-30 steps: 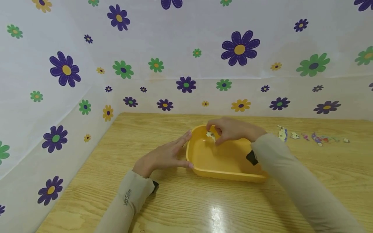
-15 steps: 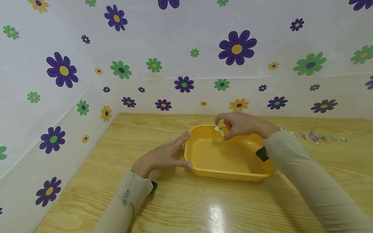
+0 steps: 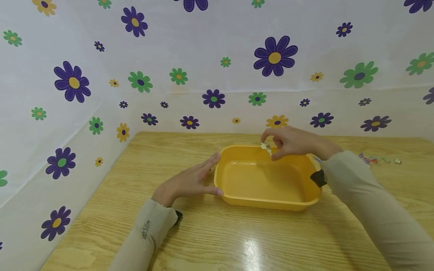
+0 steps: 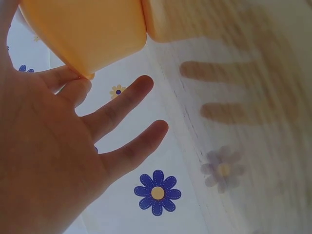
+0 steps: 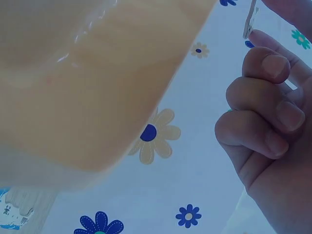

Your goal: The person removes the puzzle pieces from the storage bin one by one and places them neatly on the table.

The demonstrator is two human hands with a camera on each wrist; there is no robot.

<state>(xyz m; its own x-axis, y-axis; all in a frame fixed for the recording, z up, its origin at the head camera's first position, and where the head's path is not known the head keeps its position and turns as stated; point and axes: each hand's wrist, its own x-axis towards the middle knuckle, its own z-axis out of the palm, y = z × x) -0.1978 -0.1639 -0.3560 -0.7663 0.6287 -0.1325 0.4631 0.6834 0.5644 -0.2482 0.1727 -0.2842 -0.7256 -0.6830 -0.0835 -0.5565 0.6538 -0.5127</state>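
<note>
A yellow plastic tub stands on the wooden table. My left hand is at its left end, fingers spread, with a fingertip near the back corner and the thumb at the front corner. In the left wrist view, two outer fingers stretch free of the tub. My right hand pinches a small, flat, pale printed piece of irregular outline between thumb and index finger, over the tub's back rim. From the right wrist, the piece appears thin and edge-on; the other fingers are curled into the palm.
Several small colourful flat pieces lie in a row on the table at the right, partly hidden by the right sleeve. A white sheet with printed flowers rises behind the table and along its left side.
My right hand has moved right and slightly up with the pinched piece, from inside the tub to its back rim. The tub's right end has come into view; my left hand stays at the left end.
</note>
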